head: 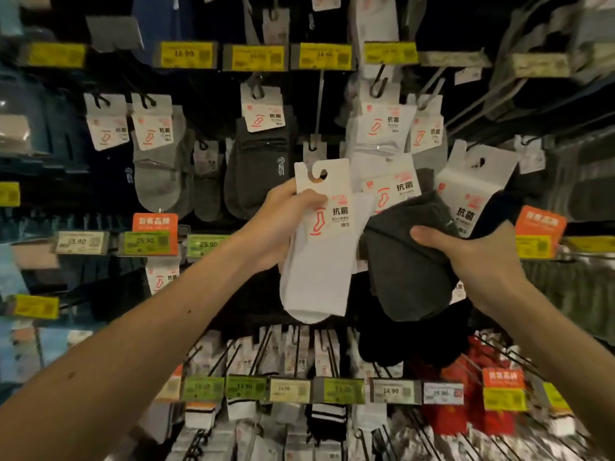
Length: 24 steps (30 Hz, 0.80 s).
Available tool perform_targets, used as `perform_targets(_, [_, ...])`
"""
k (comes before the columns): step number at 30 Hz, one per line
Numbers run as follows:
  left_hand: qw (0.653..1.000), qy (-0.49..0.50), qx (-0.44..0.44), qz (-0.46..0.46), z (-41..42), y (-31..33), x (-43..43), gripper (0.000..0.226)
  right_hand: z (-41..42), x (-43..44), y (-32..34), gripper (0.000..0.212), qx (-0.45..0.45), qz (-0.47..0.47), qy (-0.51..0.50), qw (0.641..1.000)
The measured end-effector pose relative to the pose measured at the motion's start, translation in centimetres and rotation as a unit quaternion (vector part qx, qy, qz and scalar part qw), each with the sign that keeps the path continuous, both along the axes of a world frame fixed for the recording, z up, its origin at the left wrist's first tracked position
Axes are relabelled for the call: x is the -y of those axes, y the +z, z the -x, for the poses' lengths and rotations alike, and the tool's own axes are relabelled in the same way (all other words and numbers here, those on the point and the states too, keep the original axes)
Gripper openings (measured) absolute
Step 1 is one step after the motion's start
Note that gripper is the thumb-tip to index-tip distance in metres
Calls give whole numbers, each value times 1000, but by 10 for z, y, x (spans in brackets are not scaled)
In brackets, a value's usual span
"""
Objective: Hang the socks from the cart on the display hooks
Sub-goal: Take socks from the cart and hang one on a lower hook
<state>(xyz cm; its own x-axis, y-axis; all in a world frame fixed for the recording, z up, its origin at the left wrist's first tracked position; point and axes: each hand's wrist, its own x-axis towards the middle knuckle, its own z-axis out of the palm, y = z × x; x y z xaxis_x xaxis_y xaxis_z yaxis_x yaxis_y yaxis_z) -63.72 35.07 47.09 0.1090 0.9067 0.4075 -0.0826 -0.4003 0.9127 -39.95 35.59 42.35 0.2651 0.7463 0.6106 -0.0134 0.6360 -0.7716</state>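
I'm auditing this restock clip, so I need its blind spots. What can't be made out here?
Cart: outside the head view, beyond the frame edges.
Right hand: the dark grey socks cover whatever else it holds, so the count is unclear.
Small print on the white sock pack in the left hand: too small to read.
Yellow price tag, upper left: blurred, unreadable.

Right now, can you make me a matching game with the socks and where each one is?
1 white socks
2 dark grey socks
3 red socks
4 light grey socks

A in the right hand
B hanging at upper left
C low on the right
D in the left hand

Pairs: 1-D, 2-A, 3-C, 4-B
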Motion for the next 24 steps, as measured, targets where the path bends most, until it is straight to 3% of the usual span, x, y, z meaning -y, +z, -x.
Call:
perform_targets(6, [1000,13,-10,15,3,3,-7,19,-5,-2,3,64,63,-48,-35,996])
perform_targets(11, [992,91,-87,29,8,-55,-9,23,2,1,-23,60,138,-64,-37,988])
perform_targets(16, [984,66,-132,102,17,-122,-1,19,14,2,-73,52,164,7,-9,986])
perform_targets(24, [977,85,-155,116,30,-163,-8,16,25,7,-111,51,178,71,0,981])
